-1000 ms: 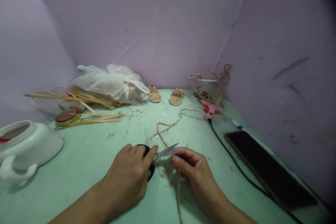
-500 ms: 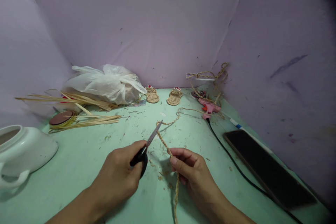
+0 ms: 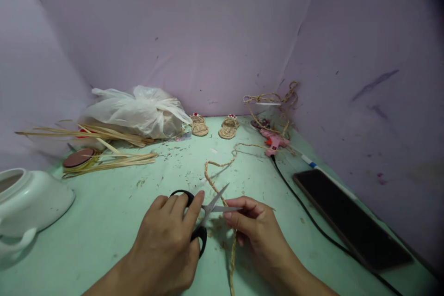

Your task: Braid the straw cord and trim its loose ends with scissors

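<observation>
My left hand (image 3: 169,236) is closed round the black handles of a pair of scissors (image 3: 210,209), whose blades stand apart and point right. One blade crosses the braided straw cord (image 3: 233,254) just by my right fingertips; the other slants up beside it. Thumb and fingers of my right hand (image 3: 253,222) pinch that cord. From the pinch it hangs down past the bottom edge, and its thinner far part bends back over the table toward a pink glue gun (image 3: 275,140).
Two small woven slippers (image 3: 199,126) lie at the back, beside a white plastic bag (image 3: 145,113). Straw strips (image 3: 121,159) and a round lidded tin (image 3: 79,158) are at left, near a white ceramic pot (image 3: 38,199). A dark phone (image 3: 350,217) and black cable (image 3: 305,212) lie at right.
The scissors have opened and swung from pointing up to pointing right, moving down the cord to my right fingertips. My right hand keeps its pinch.
</observation>
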A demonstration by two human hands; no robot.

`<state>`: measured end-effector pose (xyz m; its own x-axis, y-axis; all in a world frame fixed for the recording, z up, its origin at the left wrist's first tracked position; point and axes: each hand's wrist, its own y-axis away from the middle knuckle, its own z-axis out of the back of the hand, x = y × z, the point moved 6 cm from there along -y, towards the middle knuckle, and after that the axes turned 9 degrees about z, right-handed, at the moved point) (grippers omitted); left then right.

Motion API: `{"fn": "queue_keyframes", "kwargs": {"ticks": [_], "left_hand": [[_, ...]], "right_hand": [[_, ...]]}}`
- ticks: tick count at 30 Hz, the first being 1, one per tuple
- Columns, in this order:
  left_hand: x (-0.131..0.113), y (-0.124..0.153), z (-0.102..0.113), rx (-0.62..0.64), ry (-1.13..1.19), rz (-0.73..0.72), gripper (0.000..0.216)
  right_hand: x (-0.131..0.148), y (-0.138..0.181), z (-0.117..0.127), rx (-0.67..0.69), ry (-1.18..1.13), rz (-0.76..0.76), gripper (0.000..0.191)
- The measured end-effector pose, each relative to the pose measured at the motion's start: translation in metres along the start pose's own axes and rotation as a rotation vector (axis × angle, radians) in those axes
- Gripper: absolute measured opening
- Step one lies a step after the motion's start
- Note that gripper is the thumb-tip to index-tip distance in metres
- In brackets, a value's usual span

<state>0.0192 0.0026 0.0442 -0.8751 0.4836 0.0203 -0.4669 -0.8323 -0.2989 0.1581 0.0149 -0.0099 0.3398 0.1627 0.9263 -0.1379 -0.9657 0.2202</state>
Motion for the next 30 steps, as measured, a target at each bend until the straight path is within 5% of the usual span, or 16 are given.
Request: {"fn": "queue_keyframes", "kwargs": {"ticks": [11,22,30], "left_hand": [[0.0,0.006,-0.012,0.079,-0.082,0.015,0.055],[0.005,0.007,-0.026,0.317,-0.061,0.031,0.063],[0.018,0.003,-0.012,0.302,0.315,0.152,0.05]], "right_hand": [[0.01,0.001,0.005,-0.064,0.116,0.152,0.01],[0.013,0.001,0.006,-0.058,0.182,0.203,0.01],[0.004,-0.002,0.006,-0.056,0.077,0.123,0.016]]}}
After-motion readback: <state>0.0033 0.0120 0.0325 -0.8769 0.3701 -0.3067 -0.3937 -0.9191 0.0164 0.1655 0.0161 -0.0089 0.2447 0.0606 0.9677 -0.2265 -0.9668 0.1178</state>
